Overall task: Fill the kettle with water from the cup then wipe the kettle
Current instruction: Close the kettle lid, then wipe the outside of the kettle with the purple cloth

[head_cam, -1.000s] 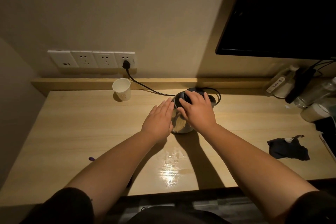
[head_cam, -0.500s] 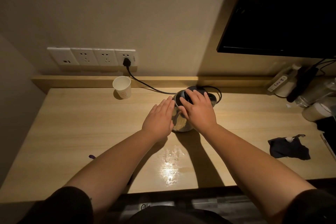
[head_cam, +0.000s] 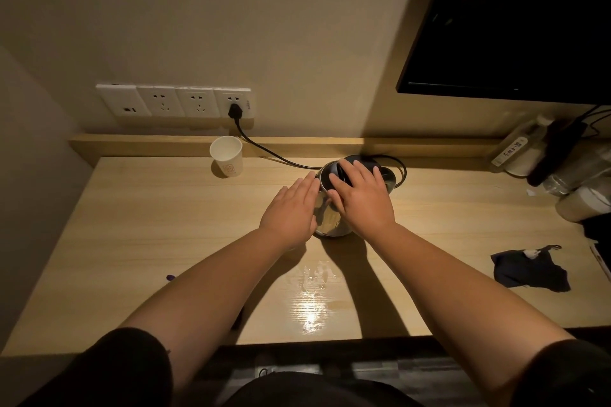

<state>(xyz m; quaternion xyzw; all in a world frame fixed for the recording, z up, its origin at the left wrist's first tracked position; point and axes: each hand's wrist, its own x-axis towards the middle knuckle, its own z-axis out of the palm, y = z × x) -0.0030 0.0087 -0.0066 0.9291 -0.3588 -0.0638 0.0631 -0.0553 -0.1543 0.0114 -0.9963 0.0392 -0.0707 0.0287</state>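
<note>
Steel kettle (head_cam: 330,221) between hands: left fingers (head_cam: 305,187) flat alongside, right fingers (head_cam: 350,175) spread over lid.

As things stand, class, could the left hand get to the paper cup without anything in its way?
Probably yes. The left hand rests against the kettle, and only bare desk lies between it and the cup.
</note>
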